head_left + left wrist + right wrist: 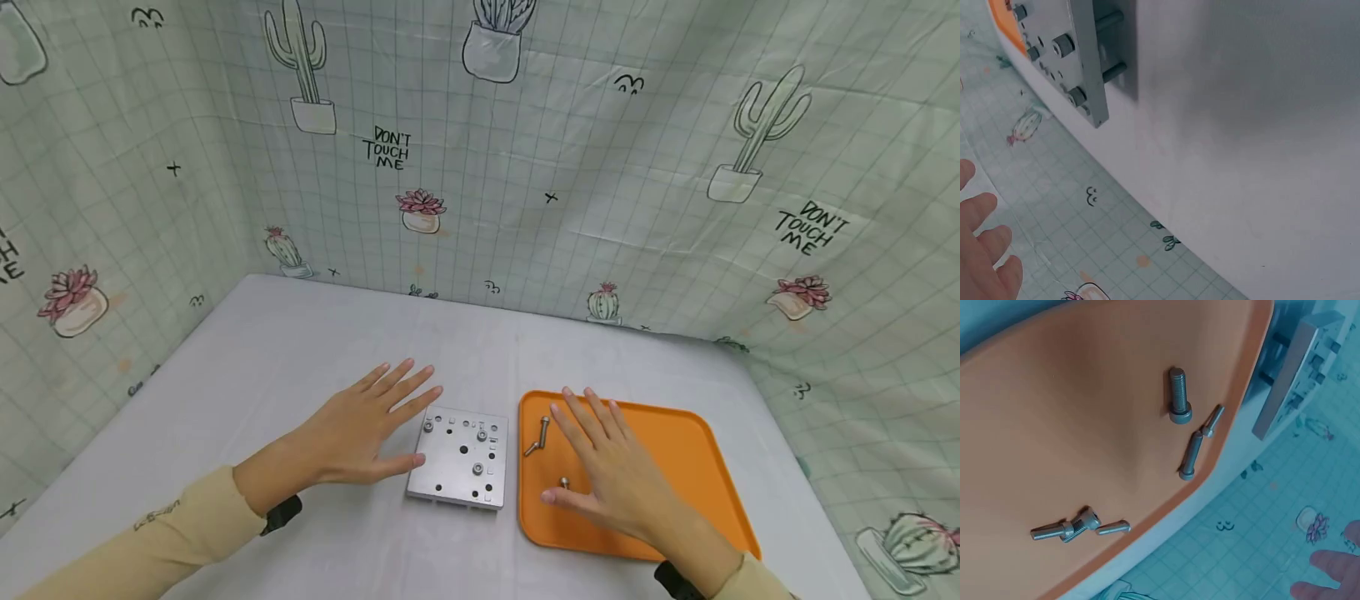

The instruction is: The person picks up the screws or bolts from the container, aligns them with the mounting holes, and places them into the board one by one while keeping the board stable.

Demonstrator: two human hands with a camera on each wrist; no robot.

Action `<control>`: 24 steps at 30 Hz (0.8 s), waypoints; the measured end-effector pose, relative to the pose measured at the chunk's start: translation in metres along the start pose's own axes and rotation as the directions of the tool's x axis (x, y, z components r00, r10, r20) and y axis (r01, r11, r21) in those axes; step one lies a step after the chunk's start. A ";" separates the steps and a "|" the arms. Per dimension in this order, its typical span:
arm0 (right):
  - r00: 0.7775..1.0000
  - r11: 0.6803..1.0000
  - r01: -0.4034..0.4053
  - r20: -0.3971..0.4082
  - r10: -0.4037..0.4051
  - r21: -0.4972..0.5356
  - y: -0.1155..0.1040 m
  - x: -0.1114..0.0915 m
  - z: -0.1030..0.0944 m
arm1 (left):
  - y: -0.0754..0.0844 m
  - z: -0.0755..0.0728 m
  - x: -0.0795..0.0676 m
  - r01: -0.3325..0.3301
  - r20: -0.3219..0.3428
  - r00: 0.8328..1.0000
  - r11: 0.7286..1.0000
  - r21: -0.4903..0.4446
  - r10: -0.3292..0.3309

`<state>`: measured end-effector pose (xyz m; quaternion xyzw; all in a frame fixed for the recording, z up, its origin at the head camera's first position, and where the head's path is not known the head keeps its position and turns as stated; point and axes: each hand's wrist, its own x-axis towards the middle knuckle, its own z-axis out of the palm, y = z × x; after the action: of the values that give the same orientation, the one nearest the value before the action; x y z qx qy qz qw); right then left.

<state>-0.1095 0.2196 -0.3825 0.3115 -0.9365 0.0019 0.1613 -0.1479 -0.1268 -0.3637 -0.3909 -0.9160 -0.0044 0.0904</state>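
The left hand [363, 437] and right hand [615, 479] were found with fingers spread. At the left hand's fingertips, a square silver metal plate [450, 468] fitted with socket-head screws [1063, 45] was noted; contact could not be determined. Beneath the right hand, loose metal screws [1178, 394] were scattered in an orange, round-cornered tray [678, 446].

On the bench [330, 333] before you, a plate [442, 468] carrying seated bolts [477, 469] sits just left of a tray [678, 442], your left hand [365, 429] at the plate's left side, your right hand [617, 477] over the tray. Loose bolts [1178, 394] lie inside, some near its far left corner, others along its far edge. Cloth [487, 158] hangs behind.
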 end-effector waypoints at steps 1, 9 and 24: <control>1.000 1.000 -0.006 0.003 0.006 0.006 0.001 0.000 0.000 | 0.000 0.000 0.001 0.000 0.000 1.000 1.000 -0.009 0.000; 0.998 0.997 -0.059 0.038 0.057 0.046 0.006 0.005 -0.003 | -0.005 0.002 0.001 0.012 -0.014 1.000 0.995 -0.098 -0.013; 0.972 0.953 -0.231 0.080 0.219 0.195 0.017 0.023 0.005 | 0.000 0.035 -0.014 0.202 0.091 0.979 0.853 -0.481 -0.180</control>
<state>-0.1386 0.2192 -0.3785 0.2175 -0.9649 0.1071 0.1005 -0.1443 -0.1342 -0.4009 -0.3081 -0.9211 -0.2360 -0.0314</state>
